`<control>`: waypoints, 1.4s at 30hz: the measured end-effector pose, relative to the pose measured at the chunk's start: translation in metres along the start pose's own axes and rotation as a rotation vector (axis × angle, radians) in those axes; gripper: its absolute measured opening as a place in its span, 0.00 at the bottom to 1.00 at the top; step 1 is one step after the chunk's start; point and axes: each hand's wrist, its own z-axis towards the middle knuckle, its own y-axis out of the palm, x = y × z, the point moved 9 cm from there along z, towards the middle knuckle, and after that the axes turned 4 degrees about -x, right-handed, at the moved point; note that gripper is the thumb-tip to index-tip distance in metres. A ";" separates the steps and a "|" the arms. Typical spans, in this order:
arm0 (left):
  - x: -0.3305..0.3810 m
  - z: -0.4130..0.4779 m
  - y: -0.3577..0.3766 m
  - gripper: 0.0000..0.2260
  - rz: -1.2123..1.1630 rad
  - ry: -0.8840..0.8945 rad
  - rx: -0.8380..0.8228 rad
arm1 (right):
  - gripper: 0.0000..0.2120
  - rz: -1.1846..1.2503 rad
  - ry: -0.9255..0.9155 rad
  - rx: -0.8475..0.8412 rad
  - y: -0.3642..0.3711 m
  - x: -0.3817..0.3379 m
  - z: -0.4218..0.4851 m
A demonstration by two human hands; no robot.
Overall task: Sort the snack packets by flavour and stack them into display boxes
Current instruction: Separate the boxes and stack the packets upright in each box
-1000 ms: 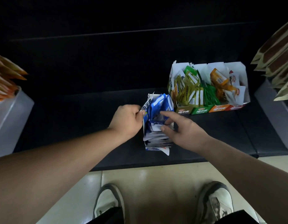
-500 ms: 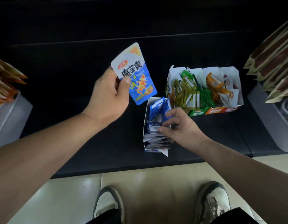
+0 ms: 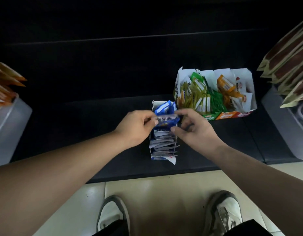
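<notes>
Stacking the blue flavour. Pinching one packet (image 3: 166, 121) with left hand (image 3: 136, 127) and right hand (image 3: 195, 132), just above box (image 3: 157, 157). Next, likely: slotting upright inside.

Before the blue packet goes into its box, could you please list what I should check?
1. Grip: left hand and right hand each pinch an end of the blue packet: ok.
2. Position: packet is above the blue box: ok.
3. Flavour: stack in the box looks blue and white, as the packet does: ok.
4. Free slot beneath the packet: hidden, cannot tell.
5. Print facing the same way as the stack: blurred, cannot tell.
</notes>
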 end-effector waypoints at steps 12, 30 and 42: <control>-0.008 -0.007 0.005 0.09 -0.190 -0.071 0.022 | 0.12 -0.395 0.053 -0.161 0.014 0.015 0.005; 0.009 0.022 -0.032 0.06 -0.106 -0.063 0.314 | 0.08 0.040 0.136 -0.063 0.001 0.017 -0.005; 0.046 -0.016 -0.075 0.06 -0.731 -0.104 0.300 | 0.14 0.400 0.339 0.117 -0.020 -0.034 -0.001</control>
